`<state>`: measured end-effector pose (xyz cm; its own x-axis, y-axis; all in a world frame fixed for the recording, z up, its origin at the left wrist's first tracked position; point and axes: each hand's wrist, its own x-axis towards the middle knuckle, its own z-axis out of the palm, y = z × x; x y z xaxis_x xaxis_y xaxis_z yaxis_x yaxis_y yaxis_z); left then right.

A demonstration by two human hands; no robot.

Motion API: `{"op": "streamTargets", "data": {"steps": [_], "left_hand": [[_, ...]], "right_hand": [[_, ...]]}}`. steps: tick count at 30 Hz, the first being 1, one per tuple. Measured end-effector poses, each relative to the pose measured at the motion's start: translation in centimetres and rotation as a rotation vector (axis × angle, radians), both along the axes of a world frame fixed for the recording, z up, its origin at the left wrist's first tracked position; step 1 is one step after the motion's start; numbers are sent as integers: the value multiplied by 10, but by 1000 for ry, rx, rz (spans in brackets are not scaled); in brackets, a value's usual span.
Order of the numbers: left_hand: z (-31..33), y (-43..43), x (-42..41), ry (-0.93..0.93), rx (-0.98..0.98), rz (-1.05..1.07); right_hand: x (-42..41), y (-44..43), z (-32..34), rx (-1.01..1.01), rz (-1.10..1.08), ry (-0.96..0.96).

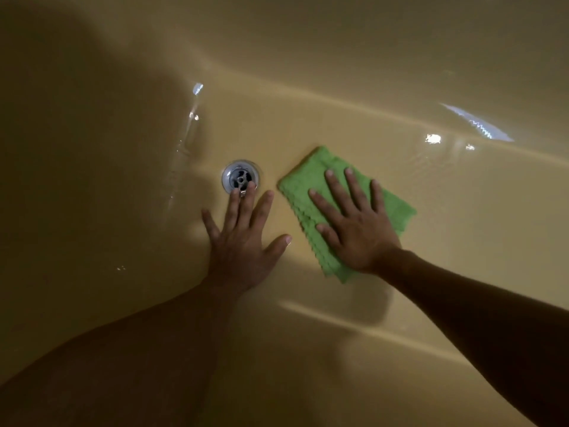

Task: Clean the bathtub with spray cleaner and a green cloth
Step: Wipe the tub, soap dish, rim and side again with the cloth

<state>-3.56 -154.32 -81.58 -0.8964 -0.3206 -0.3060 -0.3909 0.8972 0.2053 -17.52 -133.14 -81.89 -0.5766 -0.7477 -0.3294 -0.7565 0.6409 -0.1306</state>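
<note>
A folded green cloth [311, 180] lies flat on the floor of the beige bathtub [338, 118], just right of the metal drain [237, 174]. My right hand [354, 226] presses down on the cloth with straight, spread fingers and covers its middle. My left hand [243, 238] lies flat on the tub floor to the left, fingers spread, with two fingertips over the drain's near edge. No spray cleaner is in view.
The tub's far wall curves up across the top, with bright wet reflections [474, 121] at the right. A dark shadow covers the left side. A raised ridge [369, 328] of the tub runs below my right forearm.
</note>
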Motion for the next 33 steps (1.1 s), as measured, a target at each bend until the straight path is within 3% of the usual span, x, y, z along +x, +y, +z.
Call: {"op": "streamTargets", "data": {"steps": [8, 14, 21, 27, 33], "left_hand": [[8, -61, 22, -109, -213, 21], [21, -92, 38, -90, -351, -90], [21, -94, 37, -97, -368, -107], [23, -93, 34, -91, -331, -94], [21, -96, 31, -48, -271, -32]], "right_hand": [[42, 99, 14, 83, 251, -60], [0, 129, 19, 109, 14, -76], [-69, 49, 8, 5, -424, -13], [-103, -55, 2, -59, -359, 108], [-82, -147, -4, -83, -223, 134]]}}
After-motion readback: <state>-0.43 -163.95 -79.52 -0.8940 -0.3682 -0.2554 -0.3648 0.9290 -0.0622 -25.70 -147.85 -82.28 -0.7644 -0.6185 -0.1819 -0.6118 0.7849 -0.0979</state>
